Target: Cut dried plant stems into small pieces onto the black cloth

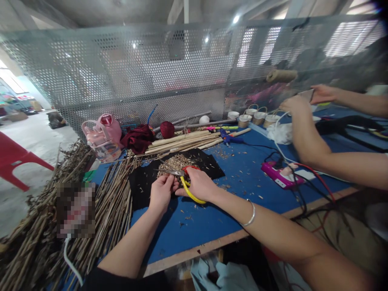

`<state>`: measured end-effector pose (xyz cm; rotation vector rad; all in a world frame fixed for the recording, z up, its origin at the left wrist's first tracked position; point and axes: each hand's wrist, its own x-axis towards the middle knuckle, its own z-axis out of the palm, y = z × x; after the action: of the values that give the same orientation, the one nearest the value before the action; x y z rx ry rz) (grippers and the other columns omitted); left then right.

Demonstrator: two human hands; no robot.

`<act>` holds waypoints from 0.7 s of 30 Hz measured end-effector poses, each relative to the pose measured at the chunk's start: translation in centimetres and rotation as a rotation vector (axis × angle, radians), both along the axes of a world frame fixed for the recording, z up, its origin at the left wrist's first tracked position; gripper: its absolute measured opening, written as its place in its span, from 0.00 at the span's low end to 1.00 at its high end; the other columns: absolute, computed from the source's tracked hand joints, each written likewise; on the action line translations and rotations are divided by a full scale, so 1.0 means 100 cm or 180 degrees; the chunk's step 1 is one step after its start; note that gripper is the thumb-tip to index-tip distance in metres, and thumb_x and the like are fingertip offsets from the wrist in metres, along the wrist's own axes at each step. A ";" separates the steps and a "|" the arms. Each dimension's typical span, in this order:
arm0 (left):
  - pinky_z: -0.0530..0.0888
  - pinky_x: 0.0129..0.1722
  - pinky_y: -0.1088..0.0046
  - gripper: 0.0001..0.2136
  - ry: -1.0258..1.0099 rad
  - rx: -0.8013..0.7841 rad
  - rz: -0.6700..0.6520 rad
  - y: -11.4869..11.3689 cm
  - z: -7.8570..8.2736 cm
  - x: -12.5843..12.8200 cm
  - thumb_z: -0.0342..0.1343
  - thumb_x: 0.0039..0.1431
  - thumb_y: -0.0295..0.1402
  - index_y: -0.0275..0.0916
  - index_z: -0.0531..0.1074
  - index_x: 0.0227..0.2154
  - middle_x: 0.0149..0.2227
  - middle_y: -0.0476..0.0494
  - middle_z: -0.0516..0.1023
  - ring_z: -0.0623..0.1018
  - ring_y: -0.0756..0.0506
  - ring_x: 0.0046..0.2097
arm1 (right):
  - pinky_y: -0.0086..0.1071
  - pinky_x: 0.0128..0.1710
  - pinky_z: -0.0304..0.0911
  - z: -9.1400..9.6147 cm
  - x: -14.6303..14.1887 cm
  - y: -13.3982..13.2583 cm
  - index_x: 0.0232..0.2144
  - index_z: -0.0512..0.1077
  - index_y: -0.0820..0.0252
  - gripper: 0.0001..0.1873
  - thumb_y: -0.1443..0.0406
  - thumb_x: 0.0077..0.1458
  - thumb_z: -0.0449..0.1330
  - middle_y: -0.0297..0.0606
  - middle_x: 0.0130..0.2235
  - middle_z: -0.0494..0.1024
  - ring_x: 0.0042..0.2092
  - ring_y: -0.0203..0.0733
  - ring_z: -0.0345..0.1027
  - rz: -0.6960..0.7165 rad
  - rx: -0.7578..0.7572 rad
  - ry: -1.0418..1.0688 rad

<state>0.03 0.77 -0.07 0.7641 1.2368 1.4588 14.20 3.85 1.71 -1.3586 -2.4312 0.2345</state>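
My right hand (198,184) is closed round the yellow and red handles of a pair of cutters (182,178), whose metal blades point left. My left hand (162,192) pinches something small at the blades; I cannot make out what it is. Both hands hover over a black cloth (209,161) on the blue table (242,178). A heap of short cut twig pieces (176,161) lies on the cloth just beyond the blades. A silver bangle sits on my right wrist.
A big bundle of dry twigs (100,202) fills the table's left side. Pale sticks (184,141), a pink bottle (103,135), dark red yarn (167,129) and small baskets (257,117) line the back by a perforated screen. Another person's arms (306,129) work at right, near a pink power strip (279,173).
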 end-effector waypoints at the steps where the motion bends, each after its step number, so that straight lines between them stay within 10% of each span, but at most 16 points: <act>1: 0.70 0.26 0.79 0.15 0.0004 -0.0006 -0.0008 0.000 0.000 0.000 0.61 0.39 0.41 0.33 0.71 0.23 0.23 0.48 0.72 0.71 0.54 0.24 | 0.32 0.32 0.56 0.000 0.000 0.000 0.35 0.62 0.61 0.36 0.38 0.36 0.55 0.43 0.35 0.73 0.38 0.48 0.69 -0.0004 0.0009 -0.0011; 21: 0.67 0.22 0.80 0.15 0.0233 -0.0118 -0.0115 0.002 -0.004 -0.003 0.60 0.40 0.42 0.33 0.69 0.20 0.18 0.51 0.69 0.67 0.55 0.20 | 0.32 0.29 0.58 -0.005 0.003 0.003 0.35 0.66 0.59 0.37 0.35 0.36 0.50 0.44 0.33 0.76 0.36 0.49 0.70 -0.0283 -0.0625 -0.0412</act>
<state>-0.28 0.93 -0.45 0.8169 1.2955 1.3857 14.47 4.17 1.21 -1.6081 -2.4992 0.3825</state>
